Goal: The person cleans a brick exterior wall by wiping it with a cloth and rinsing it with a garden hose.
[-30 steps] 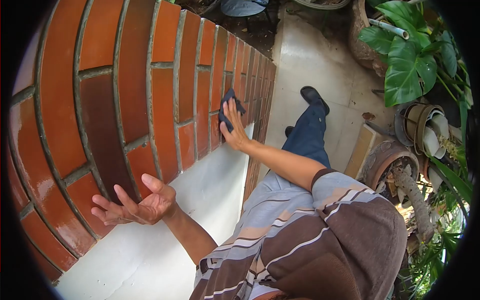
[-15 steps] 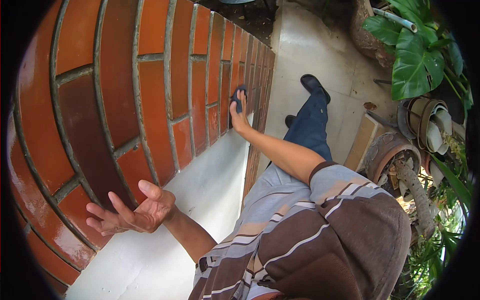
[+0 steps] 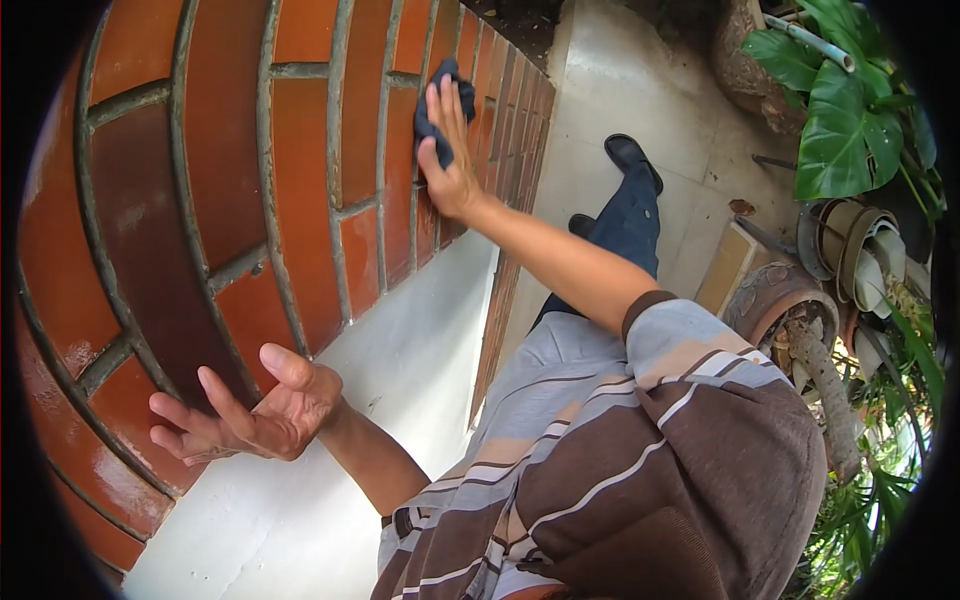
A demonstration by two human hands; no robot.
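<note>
My right hand (image 3: 455,165) presses a bunched dark cloth (image 3: 436,118) against the glossy red-brown brick wall (image 3: 330,140). Its fingers lie extended over the cloth, with the back of the hand toward me. Nearer to me, at lower left, my left hand (image 3: 255,410) holds nothing, its fingers apart and slightly bent. It overlaps the lower bricks and the edge of a smooth white surface (image 3: 290,500) that borders them. Grey mortar lines separate the bricks, and light reflects off several of them.
A pale paved floor (image 3: 590,90) runs along the wall, where my dark shoes (image 3: 630,160) stand. At right are a large clay pot (image 3: 785,300), stacked pots (image 3: 845,250), a board (image 3: 725,265) and a broad-leaved plant (image 3: 840,120).
My right hand has slid the cloth up and left across the bricks, closer to me. My left hand stays open and has shifted slightly left in view.
</note>
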